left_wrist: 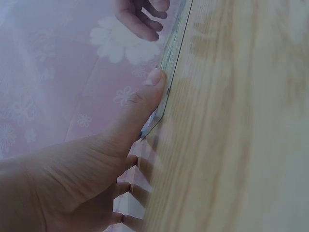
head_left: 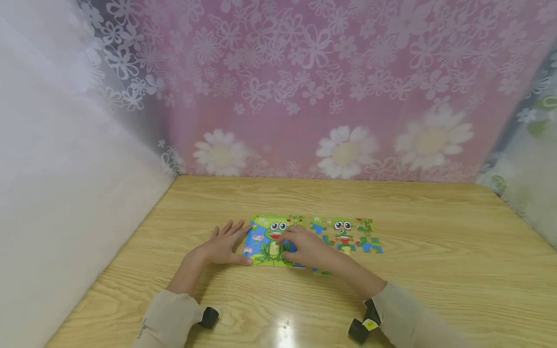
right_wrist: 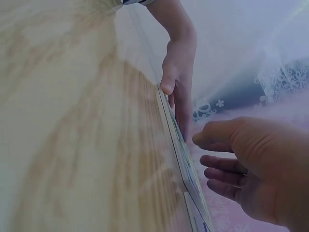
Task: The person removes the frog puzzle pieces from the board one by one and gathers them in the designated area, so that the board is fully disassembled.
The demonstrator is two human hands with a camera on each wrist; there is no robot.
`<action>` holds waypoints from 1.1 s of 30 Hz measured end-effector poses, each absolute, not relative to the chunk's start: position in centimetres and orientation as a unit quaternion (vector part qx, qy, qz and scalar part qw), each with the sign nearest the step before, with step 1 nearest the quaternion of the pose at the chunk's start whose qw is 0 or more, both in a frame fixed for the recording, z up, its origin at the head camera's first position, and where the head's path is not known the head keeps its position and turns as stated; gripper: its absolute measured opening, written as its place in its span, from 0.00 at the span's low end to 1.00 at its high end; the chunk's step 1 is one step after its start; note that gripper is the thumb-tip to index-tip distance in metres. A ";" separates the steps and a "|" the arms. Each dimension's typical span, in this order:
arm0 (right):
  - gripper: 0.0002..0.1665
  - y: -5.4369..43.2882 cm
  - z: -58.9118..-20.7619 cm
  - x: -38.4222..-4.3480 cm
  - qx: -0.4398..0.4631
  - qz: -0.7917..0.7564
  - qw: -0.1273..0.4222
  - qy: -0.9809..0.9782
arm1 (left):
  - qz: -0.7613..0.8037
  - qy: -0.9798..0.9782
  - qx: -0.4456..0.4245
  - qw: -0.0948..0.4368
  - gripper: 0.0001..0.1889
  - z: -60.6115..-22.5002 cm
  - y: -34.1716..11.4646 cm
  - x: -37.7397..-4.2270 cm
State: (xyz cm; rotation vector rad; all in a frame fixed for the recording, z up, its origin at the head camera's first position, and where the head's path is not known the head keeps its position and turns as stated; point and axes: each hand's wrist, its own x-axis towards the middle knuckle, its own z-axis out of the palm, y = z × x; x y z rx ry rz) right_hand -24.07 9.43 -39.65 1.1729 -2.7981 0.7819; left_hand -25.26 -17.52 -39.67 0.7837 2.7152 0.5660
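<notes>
A frog picture board [head_left: 262,249] lies flat on the table, showing a green frog on blue. My left hand [head_left: 219,247] rests at its left side with fingers spread; in the left wrist view the thumb [left_wrist: 153,79] touches the board's edge. Over the right half of the board hovers my right hand [head_left: 306,246], its fingers loosely bent. Nothing shows between that thumb and the fingers [right_wrist: 224,166] in the right wrist view. Separate jigsaw pieces [head_left: 370,245] with frog parts lie spaced out just right of the board, some partly hidden behind the right hand and forearm.
The wood-grain table [head_left: 435,270] extends around the board and pieces. A pink flowered curtain [head_left: 278,96] hangs along its back edge, with a pale wall covering [head_left: 74,145] at the left. Black wrist devices [head_left: 210,317] sit at both sleeves.
</notes>
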 end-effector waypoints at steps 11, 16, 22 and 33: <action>0.17 9.4 -39.6 -23.8 0.380 0.254 -0.033 -0.889 | 0.184 0.936 0.270 0.130 0.51 -39.6 -17.5 -25.6; 0.16 9.3 -39.9 -24.0 0.385 0.266 -0.033 -0.883 | 0.175 0.939 0.265 0.134 0.51 -39.7 -17.6 -25.6; 0.16 9.3 -40.0 -24.0 0.372 0.281 -0.030 -0.884 | 0.176 0.938 0.267 0.132 0.51 -39.6 -17.5 -25.6; 0.13 9.3 -40.5 -24.1 0.377 0.308 -0.024 -0.873 | 0.174 0.938 0.266 0.134 0.51 -39.7 -17.5 -25.7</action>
